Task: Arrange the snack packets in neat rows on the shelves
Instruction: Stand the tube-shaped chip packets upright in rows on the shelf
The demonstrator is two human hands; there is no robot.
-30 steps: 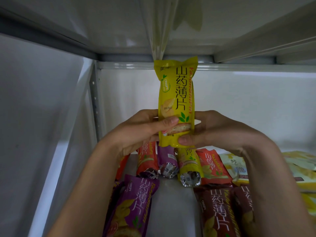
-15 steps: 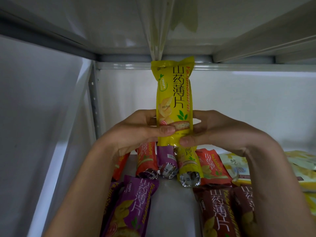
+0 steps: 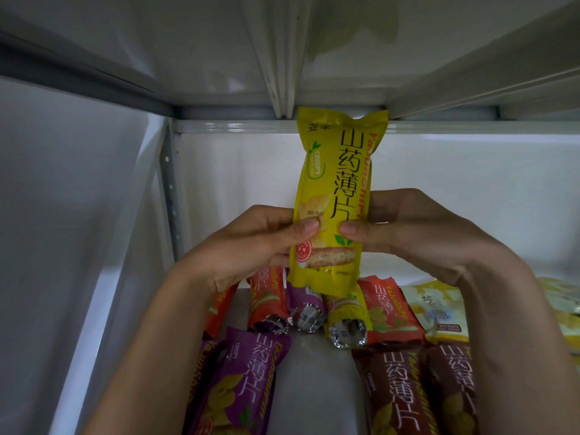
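Both hands hold one yellow packet (image 3: pixel 335 196) upright at the centre of the frame, above the shelf (image 3: pixel 314 387). The left hand (image 3: pixel 251 243) pinches its left edge, thumb on the front; the right hand (image 3: pixel 417 227) pinches the right edge likewise. Below lie orange packets (image 3: pixel 387 312), a purple packet (image 3: pixel 248 381) and brown packets (image 3: pixel 405 394).

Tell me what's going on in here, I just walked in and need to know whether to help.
A person is stocking a shelf with snack packets. Both the left hand and right hand hold a yellow yam crisp packet upright above the shelf floor, thumbs pressed on its front. Below it, orange, purple and yellow packets lie in a back row, with purple and brown ones nearer the front.
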